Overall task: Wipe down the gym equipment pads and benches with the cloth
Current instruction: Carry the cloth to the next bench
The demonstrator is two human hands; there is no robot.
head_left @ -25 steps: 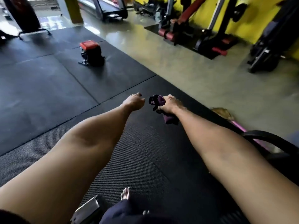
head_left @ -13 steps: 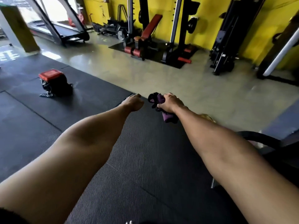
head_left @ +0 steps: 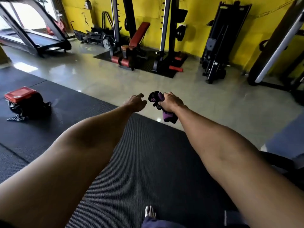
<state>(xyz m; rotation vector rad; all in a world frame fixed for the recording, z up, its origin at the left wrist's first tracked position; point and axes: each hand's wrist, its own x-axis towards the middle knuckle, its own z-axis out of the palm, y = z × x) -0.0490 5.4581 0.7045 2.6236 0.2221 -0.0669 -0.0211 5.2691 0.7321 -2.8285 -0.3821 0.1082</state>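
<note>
We hold the crumpled purple cloth [head_left: 169, 116] in our right hand [head_left: 171, 102], fingers wrapped tight around its middle so that one wad sticks out toward 12 o'clock and a loose tail hangs below the fist. Our left hand [head_left: 135, 102] is just beside it at 9 o'clock, fingers loosely curled and holding nothing.

The red padded incline bench [head_left: 139, 32] stands well apart at 12 o'clock, across the glossy grey floor [head_left: 107, 79], so no pad is within reach yet.

The main risk we judge is underfoot. Our bare foot [head_left: 150, 211] is on the black ribbed rubber mat [head_left: 139, 162], and the shiny floor beyond its edge looks slick enough to slide on. The mat's lip could also catch a toe.

The cloth is the other worry: bunched like this, it would meet a pad with only a small patch and leave streaks unless we spread it flat first. The hanging tail could work loose from our grip.

The red-topped black bag [head_left: 24, 102] at 9 o'clock lies off our path.
</note>
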